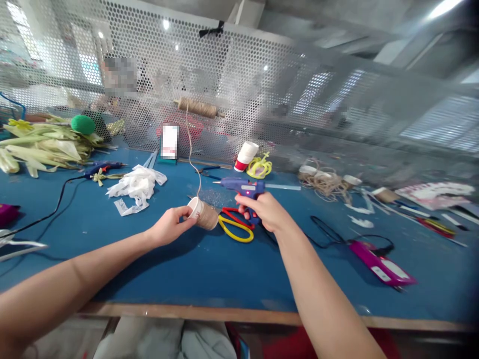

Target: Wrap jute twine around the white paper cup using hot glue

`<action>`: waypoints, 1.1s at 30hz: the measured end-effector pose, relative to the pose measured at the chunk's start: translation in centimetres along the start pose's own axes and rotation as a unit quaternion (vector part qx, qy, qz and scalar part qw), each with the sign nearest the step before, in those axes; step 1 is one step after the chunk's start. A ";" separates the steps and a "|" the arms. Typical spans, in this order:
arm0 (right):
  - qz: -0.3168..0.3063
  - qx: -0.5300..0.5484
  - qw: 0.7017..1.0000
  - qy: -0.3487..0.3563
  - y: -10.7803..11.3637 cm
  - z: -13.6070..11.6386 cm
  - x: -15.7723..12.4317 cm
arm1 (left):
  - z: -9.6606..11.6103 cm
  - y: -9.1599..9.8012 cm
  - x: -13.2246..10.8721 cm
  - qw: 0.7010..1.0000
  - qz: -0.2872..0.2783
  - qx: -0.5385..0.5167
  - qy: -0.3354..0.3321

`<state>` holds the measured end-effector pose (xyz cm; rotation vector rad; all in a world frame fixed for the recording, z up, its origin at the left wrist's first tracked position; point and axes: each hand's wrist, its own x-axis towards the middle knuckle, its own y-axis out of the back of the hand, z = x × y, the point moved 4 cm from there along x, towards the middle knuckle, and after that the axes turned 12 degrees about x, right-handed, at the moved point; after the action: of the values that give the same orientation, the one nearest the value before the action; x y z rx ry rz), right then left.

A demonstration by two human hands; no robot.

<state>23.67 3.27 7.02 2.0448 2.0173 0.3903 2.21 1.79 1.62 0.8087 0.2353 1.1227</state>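
Observation:
Near the middle of the blue table, my left hand (172, 225) grips the rim of a paper cup (206, 215), tilted on its side and wrapped in brown twine. From the cup a strand of twine (190, 144) runs up to a twine spool (200, 107) on the perforated screen. My right hand (262, 209) is closed around the handle of a blue glue gun (243, 186), its nozzle pointing left above the cup and a clear glue stick (282, 187) poking out behind. Below the gun lie scissors (239, 235) with red and yellow handles, their blades partly hidden.
White plastic strips (136, 185), a second glue gun (105, 167) and corn husks (48, 144) lie left. Behind stand a phone (169, 142) and white-and-red cups (246, 155). Tangled twine (325, 184) and a purple power strip (383, 264) are right. A perforated metal screen (232, 65) bounds the back.

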 end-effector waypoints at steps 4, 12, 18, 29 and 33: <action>-0.033 0.058 0.998 0.020 -1.3 -0.5 -2.8 | -0.4 0.1 0.2 1.000 0.006 0.004 0.004; -0.077 -0.056 0.994 0.053 -2.6 -0.8 -4.2 | -0.5 0.3 0.4 1.000 0.002 -0.003 0.011; -0.094 -0.068 0.992 0.045 -2.8 -0.8 -4.5 | -0.4 0.4 0.3 1.000 -0.002 0.006 0.014; -0.058 -0.184 0.974 0.115 -3.0 -0.9 -5.1 | -0.6 0.4 0.4 1.000 -0.001 0.005 0.016; -0.057 -0.210 0.967 0.132 -3.3 -1.2 -5.3 | -0.7 0.3 0.5 1.000 0.002 -0.009 0.023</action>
<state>20.15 -2.03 6.87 1.6795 1.9656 1.0168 1.83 2.59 1.41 0.7690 0.2616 1.1465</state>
